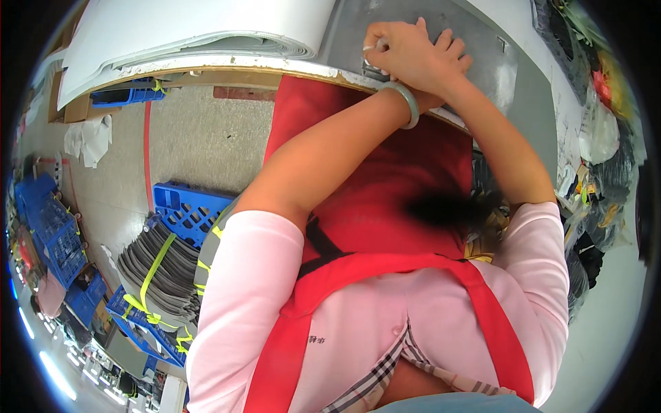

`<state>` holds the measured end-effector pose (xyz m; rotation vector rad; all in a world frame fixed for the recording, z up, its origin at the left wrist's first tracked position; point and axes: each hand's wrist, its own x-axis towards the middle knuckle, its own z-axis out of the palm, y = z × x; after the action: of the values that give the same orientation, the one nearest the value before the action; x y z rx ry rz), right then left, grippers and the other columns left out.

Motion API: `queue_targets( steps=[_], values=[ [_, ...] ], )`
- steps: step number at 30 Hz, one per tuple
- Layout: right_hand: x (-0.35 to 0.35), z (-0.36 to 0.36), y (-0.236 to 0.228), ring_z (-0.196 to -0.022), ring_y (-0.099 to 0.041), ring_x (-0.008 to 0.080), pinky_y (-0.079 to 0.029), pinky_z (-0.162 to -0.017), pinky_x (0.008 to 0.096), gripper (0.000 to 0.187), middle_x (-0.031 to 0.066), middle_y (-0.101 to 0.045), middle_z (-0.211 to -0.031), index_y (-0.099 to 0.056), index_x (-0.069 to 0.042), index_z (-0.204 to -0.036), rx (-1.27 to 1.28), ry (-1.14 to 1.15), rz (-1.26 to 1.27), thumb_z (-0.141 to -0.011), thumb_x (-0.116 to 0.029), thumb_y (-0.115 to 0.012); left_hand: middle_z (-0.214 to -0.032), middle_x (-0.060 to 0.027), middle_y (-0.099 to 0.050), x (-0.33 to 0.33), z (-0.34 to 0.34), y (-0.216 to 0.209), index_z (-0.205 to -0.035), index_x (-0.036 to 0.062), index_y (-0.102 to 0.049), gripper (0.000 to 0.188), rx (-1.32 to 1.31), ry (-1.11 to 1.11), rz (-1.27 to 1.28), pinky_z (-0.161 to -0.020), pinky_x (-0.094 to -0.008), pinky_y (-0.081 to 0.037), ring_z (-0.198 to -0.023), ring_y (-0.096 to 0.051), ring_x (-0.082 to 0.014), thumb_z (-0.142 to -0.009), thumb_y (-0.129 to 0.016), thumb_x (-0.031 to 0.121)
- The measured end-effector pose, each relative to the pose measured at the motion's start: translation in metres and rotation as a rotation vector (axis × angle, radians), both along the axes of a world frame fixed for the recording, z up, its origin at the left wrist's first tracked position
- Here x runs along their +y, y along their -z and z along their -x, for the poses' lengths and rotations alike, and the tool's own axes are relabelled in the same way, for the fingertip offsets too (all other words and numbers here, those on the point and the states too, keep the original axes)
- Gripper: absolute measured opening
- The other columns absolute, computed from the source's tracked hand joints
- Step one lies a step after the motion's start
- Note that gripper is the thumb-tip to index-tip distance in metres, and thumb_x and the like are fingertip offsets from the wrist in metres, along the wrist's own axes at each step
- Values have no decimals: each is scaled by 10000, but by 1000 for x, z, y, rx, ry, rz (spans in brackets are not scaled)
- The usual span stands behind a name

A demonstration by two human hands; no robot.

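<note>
My forearms cross at the edge of the worktable. My left hand (452, 49) lies under the right one, a pale green bangle (407, 104) at its wrist. Its fingers stretch out, spread on a grey translucent sheet (492, 51); its palm and thumb are mostly hidden. My right hand (403, 51) passes over it, fingers curled in a closed grip. A small pale end shows inside the curl, and a small dark, shiny piece is just below; what is held I cannot make out.
Large white sheets (193, 31) lie folded in layers at the table's left. Bagged dark and coloured material (609, 165) is along the right. Below left, grey stacked pieces (155, 272) tied with yellow-green strips sit by blue crates (189, 206). My red apron (372, 186) touches the table's edge.
</note>
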<state>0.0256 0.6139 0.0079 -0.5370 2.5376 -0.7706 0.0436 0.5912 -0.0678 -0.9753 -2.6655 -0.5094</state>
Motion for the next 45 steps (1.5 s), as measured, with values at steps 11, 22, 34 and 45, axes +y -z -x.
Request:
queue_targets(
  steps=[11, 22, 34, 45],
  values=[
    [11, -15, -10, -872, -708, 253, -515, -854, 381, 193, 103, -741, -892, -724, -90, -1076, 163, -95, -99, -935, -220, -703, -1405, -126, -552, 1, 2, 15, -1311, 139, -613, 463, 78, -4, -167, -1120, -791, -195, -1404, -440, -359, -917, -595, 381],
    [9, -18, 1, -879, -697, 203, -515, -889, 347, 200, 84, -736, -923, -731, -72, -1031, 264, -88, -204, -909, -230, -716, -1388, -122, -570, 9, 5, 11, -1352, 134, -592, 477, 64, -32, -98, -1115, -802, -189, -1397, -452, -367, -935, -597, 366],
    [264, 5, 46, -932, -674, 160, -530, -807, 315, 295, 37, -717, -945, -765, -51, -1073, 382, 837, 94, -881, -273, -794, -1333, -191, -613, 3, 0, -8, -1243, 42, -662, 357, 33, -3, -182, -1110, -688, -299, -1346, -510, -362, -1008, -508, 262],
    [264, 8, 42, -922, -637, 111, -524, -839, 274, 276, 2, -701, -995, -751, -44, -1054, 285, 955, 403, -880, -245, -825, -1358, -52, -595, 1, 1, 2, -1284, 172, -662, 320, 40, -51, -150, -1158, -683, -257, -1377, -479, -263, -997, -589, 293]
  ],
)
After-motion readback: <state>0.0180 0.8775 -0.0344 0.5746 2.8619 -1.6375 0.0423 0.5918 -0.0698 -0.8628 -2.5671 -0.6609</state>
